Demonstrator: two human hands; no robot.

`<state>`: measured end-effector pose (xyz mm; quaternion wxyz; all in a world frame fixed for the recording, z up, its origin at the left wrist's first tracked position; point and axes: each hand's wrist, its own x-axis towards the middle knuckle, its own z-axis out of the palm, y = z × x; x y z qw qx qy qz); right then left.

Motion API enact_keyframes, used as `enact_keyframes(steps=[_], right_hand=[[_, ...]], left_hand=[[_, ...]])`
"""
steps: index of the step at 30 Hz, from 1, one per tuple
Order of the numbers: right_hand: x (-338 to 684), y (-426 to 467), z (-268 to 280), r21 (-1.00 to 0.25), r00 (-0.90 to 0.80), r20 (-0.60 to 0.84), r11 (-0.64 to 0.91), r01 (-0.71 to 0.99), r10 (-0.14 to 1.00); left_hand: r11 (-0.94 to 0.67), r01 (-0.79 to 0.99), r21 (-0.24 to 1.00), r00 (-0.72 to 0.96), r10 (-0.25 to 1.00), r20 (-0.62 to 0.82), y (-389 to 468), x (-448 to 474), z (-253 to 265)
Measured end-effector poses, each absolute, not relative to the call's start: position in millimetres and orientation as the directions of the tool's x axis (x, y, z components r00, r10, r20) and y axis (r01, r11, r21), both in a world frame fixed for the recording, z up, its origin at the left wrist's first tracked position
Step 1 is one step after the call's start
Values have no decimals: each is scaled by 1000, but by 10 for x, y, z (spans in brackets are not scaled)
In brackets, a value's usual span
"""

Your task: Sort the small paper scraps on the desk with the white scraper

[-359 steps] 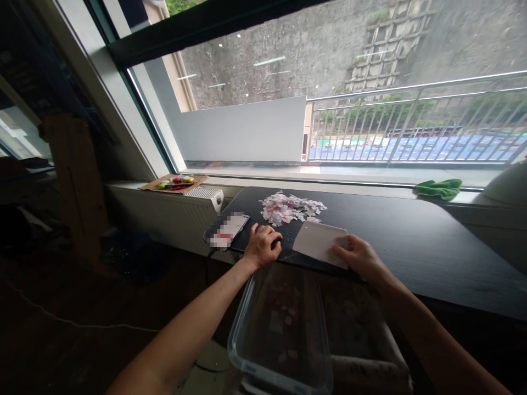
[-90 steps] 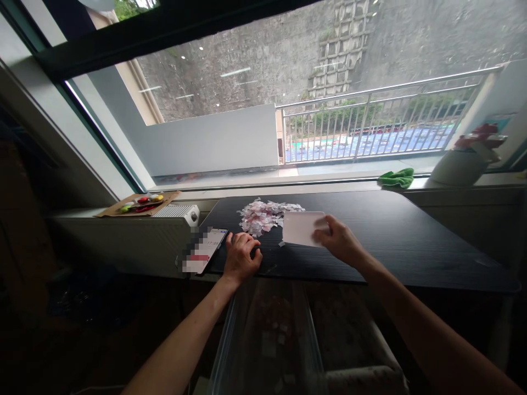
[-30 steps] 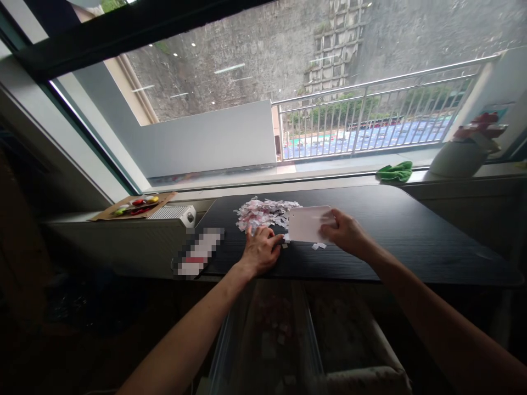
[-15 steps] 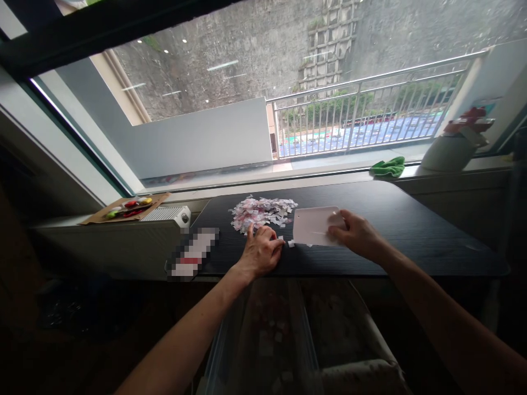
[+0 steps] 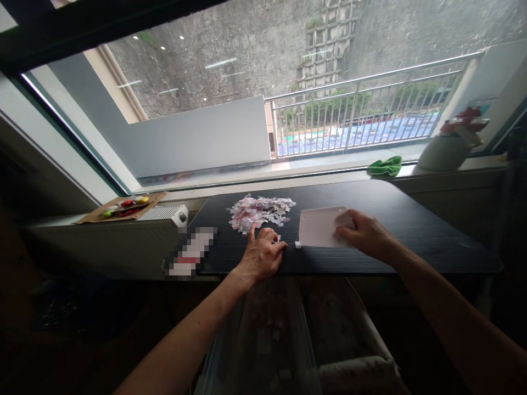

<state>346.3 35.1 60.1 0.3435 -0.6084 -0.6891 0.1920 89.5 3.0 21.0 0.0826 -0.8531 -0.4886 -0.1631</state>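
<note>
On a dark wood-grain tabletop [image 5: 420, 230] lies a heap of small white and pinkish paper scraps [image 5: 261, 211]. My right hand [image 5: 368, 236] grips the right edge of a pale flat plastic scraper [image 5: 320, 227], which has small holes near its top corners. A loose paper scrap [image 5: 297, 244] lies at the scraper's lower left corner. Just below the heap rests my left hand [image 5: 263, 255], its fingers curled and one finger pointing up at the scraps. A white bit shows beside its fingertips; whether they pinch anything is hidden.
Below the table's front edge stands a clear plastic bin [image 5: 263, 340] with scraps inside. A blurred-out item [image 5: 191, 252] lies at the left edge. Behind are a radiator [image 5: 164, 214], cardboard [image 5: 93, 214] with colourful items, a green cloth [image 5: 386, 166] and a whitish container [image 5: 442, 151].
My right hand and the scraper have shifted slightly right, away from the heap and my left hand. My left hand stays nearly in place below the heap.
</note>
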Motion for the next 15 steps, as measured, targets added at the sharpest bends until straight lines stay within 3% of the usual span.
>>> enact_keyframes(steps=[15], right_hand=[[3573, 246, 652, -650, -17, 230, 166, 742, 973]], left_hand=[[-531, 847, -26, 514, 805, 298, -71, 996, 255]])
